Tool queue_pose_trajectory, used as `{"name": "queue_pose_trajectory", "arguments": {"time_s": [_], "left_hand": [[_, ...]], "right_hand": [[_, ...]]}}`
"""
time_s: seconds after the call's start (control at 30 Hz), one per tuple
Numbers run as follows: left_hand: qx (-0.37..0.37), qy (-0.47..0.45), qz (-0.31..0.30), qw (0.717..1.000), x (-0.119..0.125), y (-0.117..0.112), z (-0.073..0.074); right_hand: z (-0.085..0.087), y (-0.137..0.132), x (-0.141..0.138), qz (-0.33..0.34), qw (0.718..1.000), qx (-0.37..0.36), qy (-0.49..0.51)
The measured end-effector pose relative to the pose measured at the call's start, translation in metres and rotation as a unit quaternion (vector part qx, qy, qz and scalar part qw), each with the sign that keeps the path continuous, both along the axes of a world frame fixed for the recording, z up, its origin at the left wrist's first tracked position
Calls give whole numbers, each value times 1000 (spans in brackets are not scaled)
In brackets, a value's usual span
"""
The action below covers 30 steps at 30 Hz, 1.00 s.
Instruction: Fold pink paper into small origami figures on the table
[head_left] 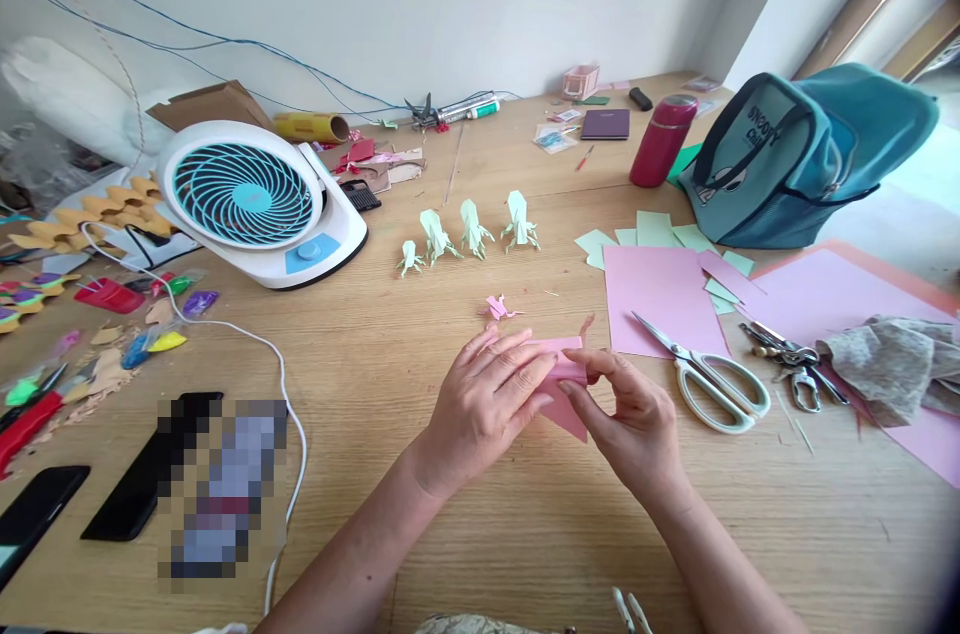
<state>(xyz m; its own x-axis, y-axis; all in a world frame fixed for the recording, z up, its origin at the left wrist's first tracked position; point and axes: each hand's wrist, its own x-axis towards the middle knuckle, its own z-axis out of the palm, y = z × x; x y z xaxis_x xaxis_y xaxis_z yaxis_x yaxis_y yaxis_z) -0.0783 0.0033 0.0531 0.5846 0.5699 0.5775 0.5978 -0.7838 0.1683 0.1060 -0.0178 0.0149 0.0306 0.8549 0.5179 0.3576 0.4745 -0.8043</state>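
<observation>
Pink, matt folded paper [570, 370] lies between the two hands in the head view, over the middle of the light-brown wood-grained table [360, 444]. It is directly right of the left hand [491, 392] and just left of the right hand [634, 409], touching both, so neither is clearly nearer. Its folded band runs roughly left to right, with the right end at the right hand's fingertips. The left hand lies over the left part, its fingers close together and gently bent, the thumb on the near side; the right hand pinches the right end between thumb and forefinger. The paper looks creased into a narrow layered strip, with a pointed flap hanging towards the near side; fingers cover much of it, so the full fold is hard to make out. Just beyond the left hand sits a small pink folded-paper figure [498, 307]; farther off, four pale-green folded-paper figures [474, 226] stand in a row. White-handled metal scissors [681, 352] lie to the right, partly on a flat pink paper sheet [656, 289].
</observation>
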Motion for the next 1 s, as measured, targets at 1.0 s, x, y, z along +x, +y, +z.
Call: {"name": "queue_pose_trajectory", "arguments": {"time_s": [1.0], "left_hand": [[-162,-152,8,975,0,-11,-20]], "right_hand": [[-5,10,2,107,987,-94,76]]}}
